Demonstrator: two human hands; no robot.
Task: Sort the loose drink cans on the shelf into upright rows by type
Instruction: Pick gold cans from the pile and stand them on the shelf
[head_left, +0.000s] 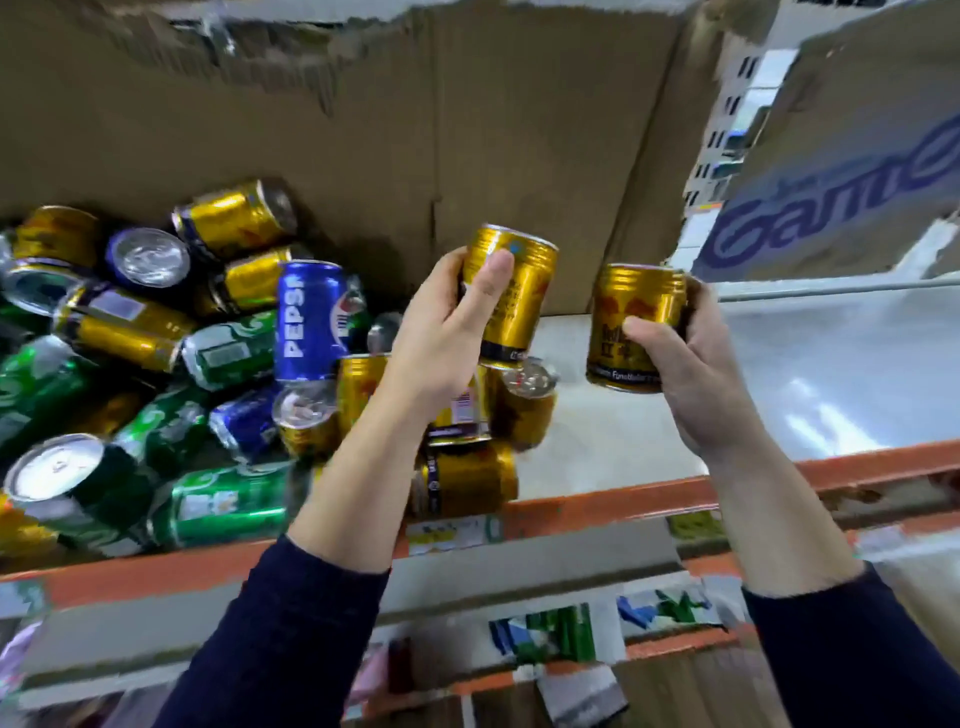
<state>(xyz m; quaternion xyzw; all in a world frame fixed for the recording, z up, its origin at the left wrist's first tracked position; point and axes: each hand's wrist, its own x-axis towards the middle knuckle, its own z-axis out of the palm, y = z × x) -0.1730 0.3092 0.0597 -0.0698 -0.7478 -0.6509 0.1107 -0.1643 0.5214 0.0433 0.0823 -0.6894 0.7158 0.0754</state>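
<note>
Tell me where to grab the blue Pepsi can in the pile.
Grip the Pepsi can round its mid-body, coming from the front: its labelled side faces out uncovered on top, while a green can and a gold can crowd its lower end.

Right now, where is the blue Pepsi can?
Head view: the blue Pepsi can sits left of centre in the pile, just left of the left hand, beside a green can.

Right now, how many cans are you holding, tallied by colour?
Gold: 2, left gold can in the left hand, right gold can in the right hand
Blue: 0
Green: 0
Total: 2
</note>
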